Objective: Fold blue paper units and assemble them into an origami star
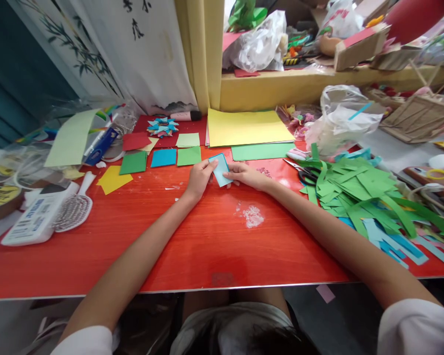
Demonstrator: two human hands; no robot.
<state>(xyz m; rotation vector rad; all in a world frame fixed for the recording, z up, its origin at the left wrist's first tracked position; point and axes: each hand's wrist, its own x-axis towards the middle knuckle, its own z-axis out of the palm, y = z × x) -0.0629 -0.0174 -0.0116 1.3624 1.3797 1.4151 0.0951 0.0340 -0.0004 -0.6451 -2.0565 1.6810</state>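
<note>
A small light blue folded paper (220,169) lies on the red table (192,246) between both hands. My left hand (200,176) is closed, its fingertips pinching the paper's left edge. My right hand (246,174) presses on the paper's right side with fingers curled over it. Just beyond the hands lie a blue paper square (163,158) and green paper squares (188,156), with a large yellow sheet (246,127) over a green sheet (261,151) behind.
Black-handled scissors (306,172) and a heap of green paper strips (358,192) lie to the right. A hairbrush (74,209) and a white box (37,219) sit at the left. A paper star (163,126), plastic bags (340,121) and cluttered shelf stand behind.
</note>
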